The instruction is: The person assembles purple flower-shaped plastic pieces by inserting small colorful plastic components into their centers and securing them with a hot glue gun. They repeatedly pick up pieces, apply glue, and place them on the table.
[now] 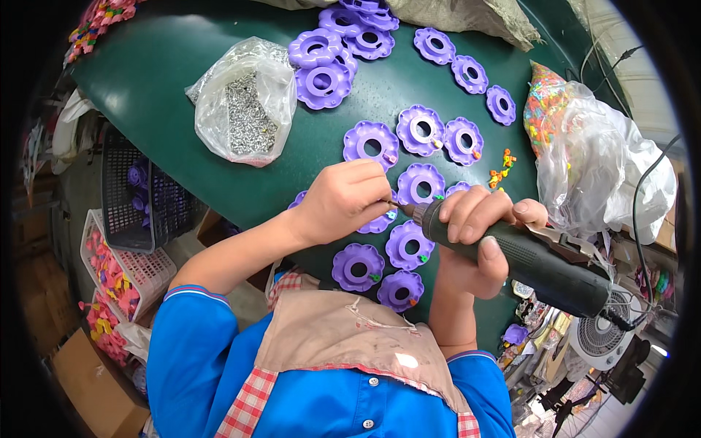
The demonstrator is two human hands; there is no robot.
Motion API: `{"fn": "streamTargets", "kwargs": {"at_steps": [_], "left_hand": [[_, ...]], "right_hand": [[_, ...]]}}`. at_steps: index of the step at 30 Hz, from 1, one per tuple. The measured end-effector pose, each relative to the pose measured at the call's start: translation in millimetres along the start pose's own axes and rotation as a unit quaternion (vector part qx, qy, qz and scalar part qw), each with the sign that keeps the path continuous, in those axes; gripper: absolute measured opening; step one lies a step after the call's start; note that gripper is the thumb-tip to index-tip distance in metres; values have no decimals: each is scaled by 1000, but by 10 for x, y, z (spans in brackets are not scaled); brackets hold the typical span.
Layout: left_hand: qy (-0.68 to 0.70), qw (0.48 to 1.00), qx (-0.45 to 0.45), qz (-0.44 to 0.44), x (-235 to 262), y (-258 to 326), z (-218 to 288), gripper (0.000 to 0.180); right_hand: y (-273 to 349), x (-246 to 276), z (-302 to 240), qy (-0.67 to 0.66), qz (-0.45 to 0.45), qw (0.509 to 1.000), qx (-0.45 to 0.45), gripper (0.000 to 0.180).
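Observation:
My right hand (476, 226) is wrapped round a black corded electric screwdriver (544, 269), whose bit points left. Close to the tip of that bit, my left hand (343, 198) is closed in a pinch; whatever the fingertips hold is too small to make out. Below and around both hands lie several purple flower-shaped plastic rings (358, 267), each with a round hole. Some carry a small coloured piece at the rim, such as the green piece (423, 258). My hands partly hide the middle rings.
An open clear bag of small metal screws (252, 117) stands at the left on the green table (168, 109). More purple rings (321, 84) are piled at the back. Loose orange pieces (502, 169) lie near a bag of colourful pieces (551, 109). Crates (146, 197) stand at left, a fan (602, 332) at right.

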State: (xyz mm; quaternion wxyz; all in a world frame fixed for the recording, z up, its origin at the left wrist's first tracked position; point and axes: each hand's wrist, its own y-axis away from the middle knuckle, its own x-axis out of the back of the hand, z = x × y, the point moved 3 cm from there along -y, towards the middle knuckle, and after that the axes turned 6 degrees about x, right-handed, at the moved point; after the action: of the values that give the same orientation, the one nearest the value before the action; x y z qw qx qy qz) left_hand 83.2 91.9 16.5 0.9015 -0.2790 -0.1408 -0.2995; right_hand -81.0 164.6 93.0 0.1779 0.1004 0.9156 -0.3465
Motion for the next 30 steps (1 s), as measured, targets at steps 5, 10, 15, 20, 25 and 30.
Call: {"fn": "streamTargets", "kwargs": {"at_steps": [5,10,15,20,25,30], "left_hand": [[-39,999,-26,-17,-64,171,112,24],[-41,996,-1,-73,-110,214,41,27],[41,985,61,-153,-249,228,-107,29],[80,977,108,-166,-273,251,-186,30],[34,989,52,-133,-348,254,-199,23],[73,991,18,-106,-226,304,-1,21]], "right_hand": [[177,34,-43,57,-38,998,-9,49],[377,153,79,109,-60,992,-7,46],[479,217,278,102,-57,993,-9,39],[494,271,348,72,-67,995,-17,37],[373,270,264,124,-29,991,-37,47],[289,70,-156,12,-61,998,-9,50]]}}
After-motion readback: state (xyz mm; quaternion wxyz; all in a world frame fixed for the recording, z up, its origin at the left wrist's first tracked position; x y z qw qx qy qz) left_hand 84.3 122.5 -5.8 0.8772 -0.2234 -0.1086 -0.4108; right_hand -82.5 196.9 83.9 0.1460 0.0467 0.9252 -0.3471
